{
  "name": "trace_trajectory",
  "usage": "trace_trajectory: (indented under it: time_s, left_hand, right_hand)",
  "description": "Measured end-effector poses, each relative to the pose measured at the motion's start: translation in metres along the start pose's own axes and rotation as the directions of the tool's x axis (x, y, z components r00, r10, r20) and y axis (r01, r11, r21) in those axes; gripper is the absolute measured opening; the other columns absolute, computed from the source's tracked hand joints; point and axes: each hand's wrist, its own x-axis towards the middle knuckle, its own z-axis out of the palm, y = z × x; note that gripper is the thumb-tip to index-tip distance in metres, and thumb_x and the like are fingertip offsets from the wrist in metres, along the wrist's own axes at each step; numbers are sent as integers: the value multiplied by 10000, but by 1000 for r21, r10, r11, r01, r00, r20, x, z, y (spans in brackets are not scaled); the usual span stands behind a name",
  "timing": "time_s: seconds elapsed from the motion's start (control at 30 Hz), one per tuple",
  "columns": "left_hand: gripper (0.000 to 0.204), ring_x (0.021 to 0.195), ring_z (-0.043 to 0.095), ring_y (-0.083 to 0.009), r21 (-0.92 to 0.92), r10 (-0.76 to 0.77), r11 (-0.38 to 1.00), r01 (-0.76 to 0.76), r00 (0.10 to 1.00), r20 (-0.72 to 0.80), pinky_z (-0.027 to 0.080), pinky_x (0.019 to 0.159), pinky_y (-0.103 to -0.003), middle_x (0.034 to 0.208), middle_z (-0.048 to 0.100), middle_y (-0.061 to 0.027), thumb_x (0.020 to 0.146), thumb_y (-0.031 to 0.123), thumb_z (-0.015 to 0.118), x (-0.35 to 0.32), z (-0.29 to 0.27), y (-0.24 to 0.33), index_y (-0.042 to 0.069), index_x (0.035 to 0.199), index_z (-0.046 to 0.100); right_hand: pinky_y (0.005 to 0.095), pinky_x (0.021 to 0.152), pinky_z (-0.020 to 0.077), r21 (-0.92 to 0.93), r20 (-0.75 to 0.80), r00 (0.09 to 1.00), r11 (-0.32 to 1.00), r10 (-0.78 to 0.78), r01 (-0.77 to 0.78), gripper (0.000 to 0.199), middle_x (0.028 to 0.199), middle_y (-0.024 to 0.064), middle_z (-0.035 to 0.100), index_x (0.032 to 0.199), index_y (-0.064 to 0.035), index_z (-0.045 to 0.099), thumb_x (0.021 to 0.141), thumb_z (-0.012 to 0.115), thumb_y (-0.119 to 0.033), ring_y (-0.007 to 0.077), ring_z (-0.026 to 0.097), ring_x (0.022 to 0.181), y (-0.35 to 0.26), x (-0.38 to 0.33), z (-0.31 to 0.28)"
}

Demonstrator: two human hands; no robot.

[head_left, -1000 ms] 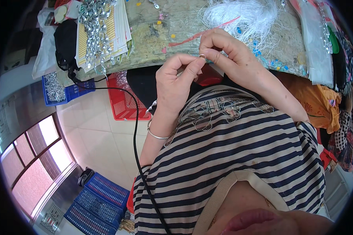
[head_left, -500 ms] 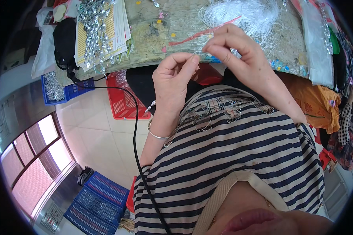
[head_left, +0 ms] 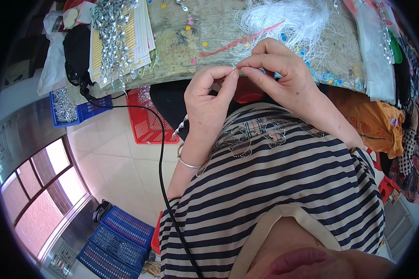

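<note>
My left hand (head_left: 208, 95) and my right hand (head_left: 284, 72) meet fingertip to fingertip just off the table's near edge. Both are closed in a pinch. A tiny pale bit shows between the tips, too small to name. Beside my left wrist dangles a short strand of shiny clear beads (head_left: 180, 126); its upper end is hidden behind the hand. Beyond the right hand a loose heap of white thread (head_left: 284, 23) lies on the table. A thin red strip (head_left: 242, 41) stretches across the tabletop to the heap.
Strands of faceted clear drops (head_left: 114, 42) lie over stacked cards (head_left: 144, 37) at the table's left. A black cable (head_left: 161, 153) runs down from there. A red basket (head_left: 142, 125), a blue basket (head_left: 81, 114) and an orange bag (head_left: 370, 123) are below table level.
My right hand has come down and left, so its fingertips now meet those of my left hand. The bead strand by my left wrist shows more.
</note>
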Motion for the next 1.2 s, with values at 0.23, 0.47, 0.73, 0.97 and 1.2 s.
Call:
trace_trajectory:
  time_s: [0.23, 0.47, 0.73, 0.97, 1.2]
  left_hand:
    - [87, 626, 524, -61, 165, 126, 977, -132, 991, 47, 422, 554, -189, 777, 613, -29, 790, 0, 671, 0, -1, 5, 11, 874, 655]
    - [115, 677, 570, -74, 89, 37, 995, -41, 998, 44, 454, 592, -199, 819, 642, -51, 812, 9, 654, -5, 1, -1, 1, 926, 655]
    - [148, 664, 561, -89, -374, -410, 819, 435, 900, 149, 463, 638, -213, 781, 634, -57, 862, 58, 613, -1, -2, 9, -44, 966, 638]
    - [145, 626, 538, -79, -445, -433, 765, 466, 883, 181, 444, 609, -205, 730, 619, -48, 849, 55, 624, 1, -4, 11, -42, 955, 642]
    - [133, 641, 532, -60, -247, -357, 895, 370, 929, 99, 412, 595, -183, 750, 633, -39, 841, 71, 647, -1, -3, 19, -20, 938, 658]
  right_hand:
    - [253, 623, 427, -35, -8, 1000, 999, -12, 12, 117, 803, 58, 547, 896, -7, 669, 779, 673, -19, 165, 539, 733, 3, 0, 1]
    - [256, 583, 447, -169, -51, 994, 981, -101, 91, 135, 798, 55, 544, 843, -30, 656, 717, 700, -12, 178, 558, 699, 4, 1, 7]
    - [217, 604, 432, -18, -49, 996, 997, 73, -74, 121, 799, 20, 541, 844, -31, 633, 735, 680, -8, 118, 545, 686, 4, 1, 8]
    - [180, 712, 414, 509, 148, 925, 775, 350, -375, 56, 900, -24, 529, 896, -17, 637, 870, 604, -55, 41, 512, 797, 14, -3, 10]
    - [180, 720, 417, 349, 148, 955, 890, 258, -295, 105, 890, -19, 548, 949, -23, 657, 863, 623, -74, 46, 510, 791, 13, -3, 3]
